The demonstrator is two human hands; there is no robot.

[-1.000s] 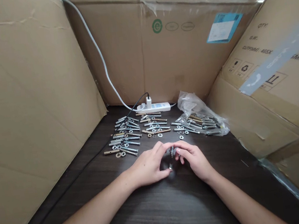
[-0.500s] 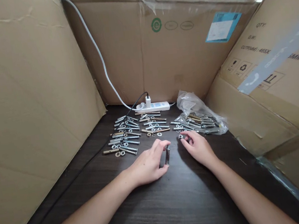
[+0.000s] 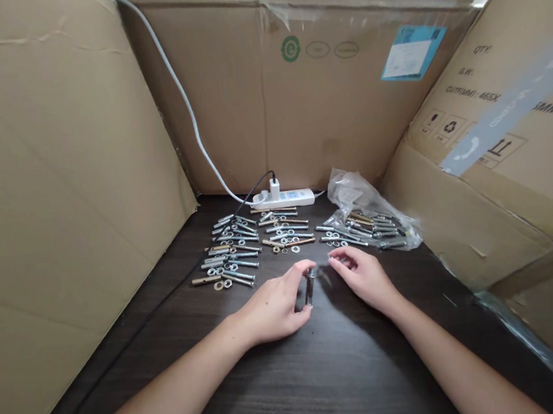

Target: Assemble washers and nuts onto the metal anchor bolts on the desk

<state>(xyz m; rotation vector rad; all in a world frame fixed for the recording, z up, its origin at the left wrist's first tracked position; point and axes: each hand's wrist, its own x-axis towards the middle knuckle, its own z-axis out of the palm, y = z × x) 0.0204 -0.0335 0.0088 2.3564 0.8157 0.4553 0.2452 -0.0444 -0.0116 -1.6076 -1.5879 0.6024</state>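
A slim, cylindrical silver metal fastener (image 3: 309,289) stood nearly upright just below the centre of the frame, its side glossy with dark reflections and its upper end brighter and slightly wider. The left hand (image 3: 281,304) grasped it end to end, forefinger on top and thumb beneath. Just right of it, the right hand (image 3: 366,276) pinched a small silvery piece (image 3: 330,257) in its fingertips, too blurred to show its shape.

One fastener was in the left hand and one piece in the right. Beyond them, three groups of loose silver and brass-coloured metal bolts, sleeves and rings (image 3: 242,256) lay on the dark wood-grain surface (image 3: 299,392), beside one clear plastic bag (image 3: 349,188) and one white plastic power strip (image 3: 300,198).
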